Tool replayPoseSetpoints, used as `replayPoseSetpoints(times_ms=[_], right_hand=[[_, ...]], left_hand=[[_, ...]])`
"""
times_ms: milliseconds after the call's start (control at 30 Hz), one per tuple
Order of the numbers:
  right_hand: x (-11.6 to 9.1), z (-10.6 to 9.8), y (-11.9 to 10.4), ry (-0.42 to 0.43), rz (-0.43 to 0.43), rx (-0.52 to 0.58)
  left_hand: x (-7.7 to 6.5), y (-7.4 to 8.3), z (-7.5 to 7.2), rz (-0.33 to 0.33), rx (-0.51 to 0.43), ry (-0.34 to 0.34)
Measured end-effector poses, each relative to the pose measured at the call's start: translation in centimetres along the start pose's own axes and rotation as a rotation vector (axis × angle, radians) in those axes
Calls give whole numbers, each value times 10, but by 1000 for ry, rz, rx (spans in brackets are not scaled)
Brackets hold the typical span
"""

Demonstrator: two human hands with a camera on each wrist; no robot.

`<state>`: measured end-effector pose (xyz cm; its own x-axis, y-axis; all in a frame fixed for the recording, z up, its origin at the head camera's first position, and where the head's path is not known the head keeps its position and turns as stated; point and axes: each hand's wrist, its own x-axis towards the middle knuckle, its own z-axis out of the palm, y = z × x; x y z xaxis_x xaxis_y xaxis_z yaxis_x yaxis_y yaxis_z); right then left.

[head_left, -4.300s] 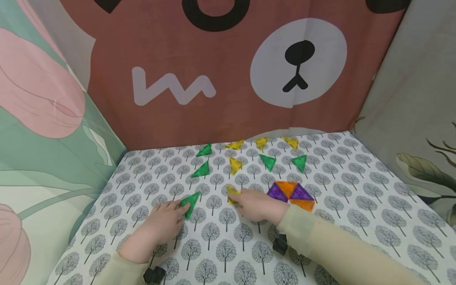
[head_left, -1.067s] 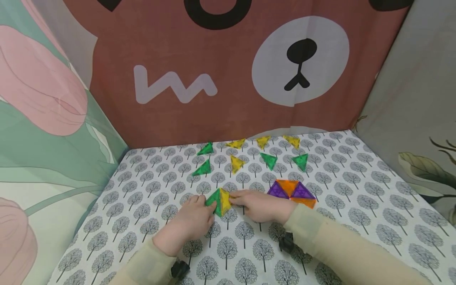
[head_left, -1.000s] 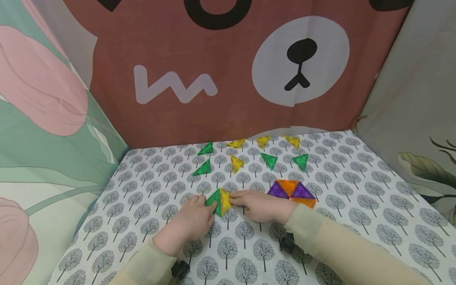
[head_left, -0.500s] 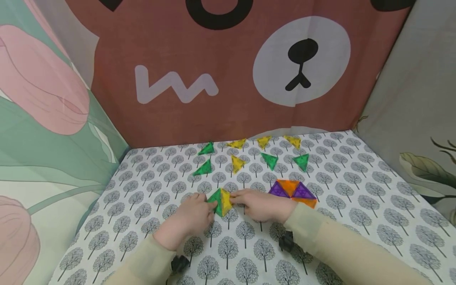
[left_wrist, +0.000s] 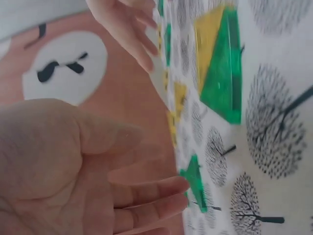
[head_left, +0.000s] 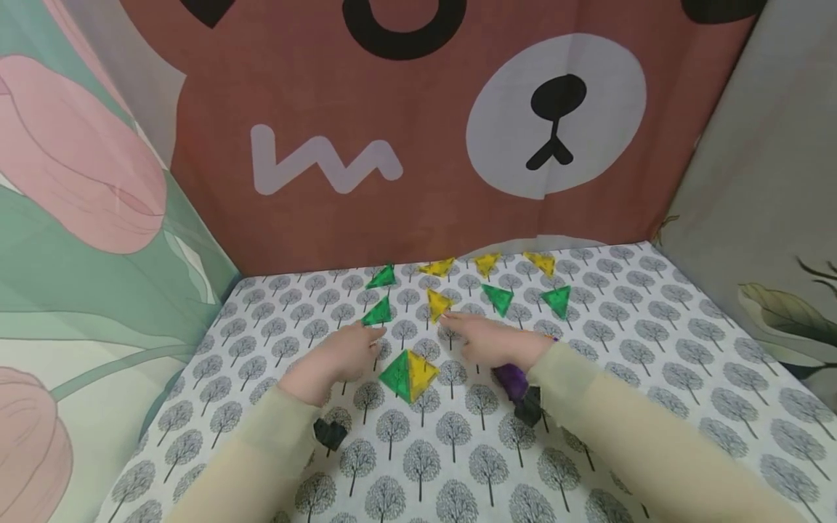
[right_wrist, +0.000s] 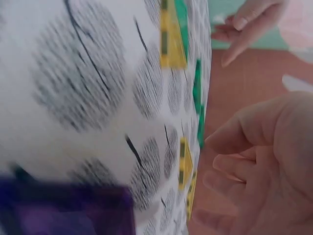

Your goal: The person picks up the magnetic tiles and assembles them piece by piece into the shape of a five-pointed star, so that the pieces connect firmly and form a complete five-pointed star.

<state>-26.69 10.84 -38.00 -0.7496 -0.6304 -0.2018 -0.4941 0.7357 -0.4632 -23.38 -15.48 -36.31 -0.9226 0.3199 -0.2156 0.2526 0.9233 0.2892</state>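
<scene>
My left hand (head_left: 343,354) reaches over the cloth, its fingertips close to a green triangular tile (head_left: 378,312); the left wrist view has its fingers (left_wrist: 146,193) extended, holding nothing. My right hand (head_left: 493,340) has its fingertips beside a yellow triangular tile (head_left: 438,303); whether they touch it is unclear. In the right wrist view its fingers (right_wrist: 230,169) are loosely bent and hold nothing. Between the hands and nearer to me, a green tile (head_left: 396,375) and a yellow tile (head_left: 421,372) lie edge to edge.
Further back lie a green tile (head_left: 382,277), more yellow tiles (head_left: 487,264) and two green tiles (head_left: 557,301). A joined purple and orange group, its purple tile (head_left: 510,379) showing, is mostly hidden under my right forearm. Tree-print cloth (head_left: 418,465) covers the surface; a bear-print curtain (head_left: 366,225) rises behind.
My hands slid a green and a yellow tile together, then let go of them. Within the last half second both hands moved away, to the green and yellow tiles behind.
</scene>
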Motion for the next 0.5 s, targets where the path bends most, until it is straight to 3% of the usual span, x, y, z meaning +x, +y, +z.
replayPoseSetpoints(times_ms=[167, 367, 500], right_hand=[[21, -12, 17, 43, 55, -21], [41, -11, 28, 23, 121, 1], [50, -6, 26, 20, 148, 43]], left_hand=[[29, -9, 0, -115, -122, -2], [54, -7, 7, -222, -240, -14], [63, -2, 9, -266, -238, -24]])
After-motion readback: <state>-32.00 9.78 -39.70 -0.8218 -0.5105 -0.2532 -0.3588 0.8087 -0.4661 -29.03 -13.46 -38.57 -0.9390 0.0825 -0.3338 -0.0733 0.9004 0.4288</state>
